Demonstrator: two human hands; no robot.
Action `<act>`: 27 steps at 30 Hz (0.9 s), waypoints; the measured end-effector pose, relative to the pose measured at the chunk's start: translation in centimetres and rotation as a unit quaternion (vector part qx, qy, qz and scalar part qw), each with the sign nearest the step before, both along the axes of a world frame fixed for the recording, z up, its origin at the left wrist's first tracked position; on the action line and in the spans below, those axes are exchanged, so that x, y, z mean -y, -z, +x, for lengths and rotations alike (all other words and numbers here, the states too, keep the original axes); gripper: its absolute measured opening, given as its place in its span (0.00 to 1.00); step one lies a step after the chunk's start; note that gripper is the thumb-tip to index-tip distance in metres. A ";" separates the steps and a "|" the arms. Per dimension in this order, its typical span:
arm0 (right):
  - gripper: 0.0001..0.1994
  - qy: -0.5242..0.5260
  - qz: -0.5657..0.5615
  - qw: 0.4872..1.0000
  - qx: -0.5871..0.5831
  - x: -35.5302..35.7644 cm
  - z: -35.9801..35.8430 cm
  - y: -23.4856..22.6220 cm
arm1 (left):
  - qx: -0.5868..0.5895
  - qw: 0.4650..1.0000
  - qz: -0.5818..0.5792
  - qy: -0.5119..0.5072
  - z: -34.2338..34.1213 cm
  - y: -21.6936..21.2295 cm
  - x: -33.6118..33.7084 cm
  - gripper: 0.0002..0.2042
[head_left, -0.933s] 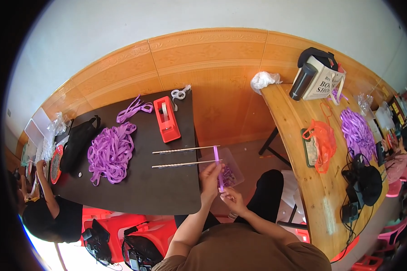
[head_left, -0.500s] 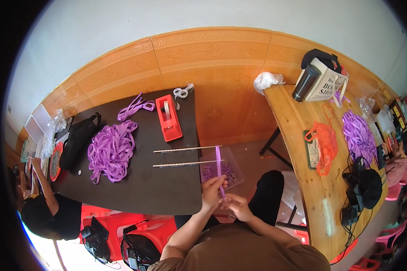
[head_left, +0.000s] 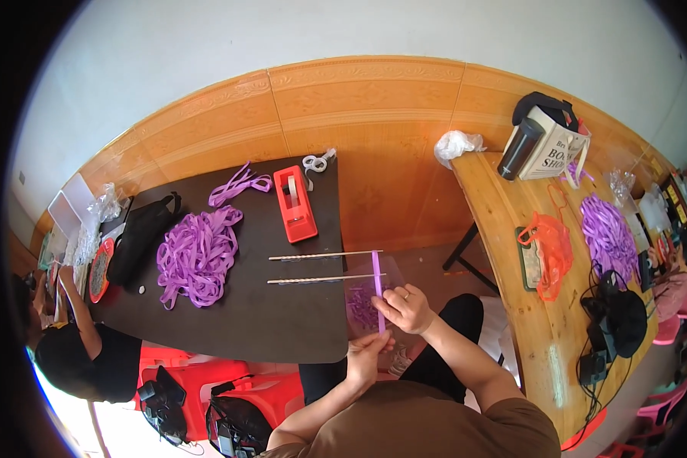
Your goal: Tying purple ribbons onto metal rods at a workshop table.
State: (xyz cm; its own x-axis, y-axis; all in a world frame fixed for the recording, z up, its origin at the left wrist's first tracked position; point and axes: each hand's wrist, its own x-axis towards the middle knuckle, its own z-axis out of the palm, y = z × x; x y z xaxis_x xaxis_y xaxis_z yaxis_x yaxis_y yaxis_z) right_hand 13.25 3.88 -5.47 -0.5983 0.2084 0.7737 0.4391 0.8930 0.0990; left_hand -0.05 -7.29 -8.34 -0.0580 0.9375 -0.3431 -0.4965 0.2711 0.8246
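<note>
Left grip (head_left: pixel 365 357) low, right grip (head_left: pixel 407 308) midway on ribbon (head_left: pixel 378 287).

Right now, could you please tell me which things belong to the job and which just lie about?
Likely the job's:
purple strip, held by left hand and right hand
two thin rods
purple ribbon pile

Probably lying about:
orange bag
dark tumbler
cloth tote

Bright, lower-left glare; edges warped, perhaps soft.
</note>
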 end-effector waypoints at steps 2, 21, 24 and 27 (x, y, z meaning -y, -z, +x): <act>0.18 0.004 0.013 1.000 -0.011 0.4 -0.1 -0.3 | -0.019 0.999 0.018 0.025 0.0 -0.8 0.8 0.07; 0.15 -0.006 0.049 0.999 -0.016 1.3 -0.7 -2.9 | 0.038 0.994 0.086 0.058 -0.4 -4.8 2.0 0.04; 0.17 -0.005 0.035 0.999 -0.007 1.9 -0.6 -2.6 | -0.015 0.991 0.119 0.061 -0.6 -4.3 1.9 0.05; 0.19 0.011 0.034 0.999 0.008 2.1 -0.4 -1.4 | -0.028 0.991 0.124 0.051 -0.3 -3.0 1.8 0.05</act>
